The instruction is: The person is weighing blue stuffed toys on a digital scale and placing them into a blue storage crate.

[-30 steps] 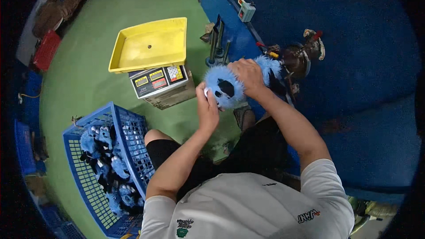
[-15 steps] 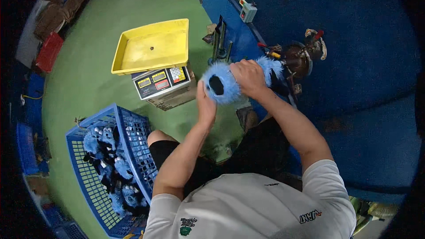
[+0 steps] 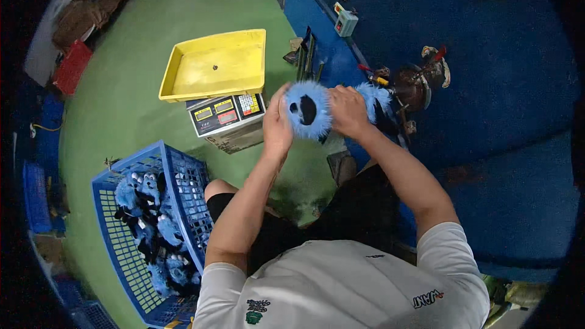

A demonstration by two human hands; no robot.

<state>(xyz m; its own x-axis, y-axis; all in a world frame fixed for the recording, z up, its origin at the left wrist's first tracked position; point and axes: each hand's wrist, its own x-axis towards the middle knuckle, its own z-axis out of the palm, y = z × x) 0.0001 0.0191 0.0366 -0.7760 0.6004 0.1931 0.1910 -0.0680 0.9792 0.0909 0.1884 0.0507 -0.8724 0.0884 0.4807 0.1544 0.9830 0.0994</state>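
A fluffy light-blue plush toy (image 3: 304, 109) with black oval patches is between my two hands in front of me. My left hand (image 3: 277, 127) is wrapped against its left side, thumb toward the top. My right hand (image 3: 348, 111) grips the toy's middle from above, its fingers curled into the fur. Past that hand, more blue fur and a black part reach right, up to a brown metal fitting (image 3: 414, 88) on the blue machine. Whether the toy's far end is around the fitting's tip is hidden.
A blue basket (image 3: 163, 146) at my left holds several blue-and-black plush pieces. Ahead stands a digital scale (image 3: 216, 116) with a yellow tray (image 3: 183, 92) on top. The blue machine wall (image 3: 506, 140) fills the right side, with a grey switch box (image 3: 346, 23).
My left hand has shifted up and slightly left along the toy. The toy's near end has turned, so its black patches face differently. My right hand keeps its grip.
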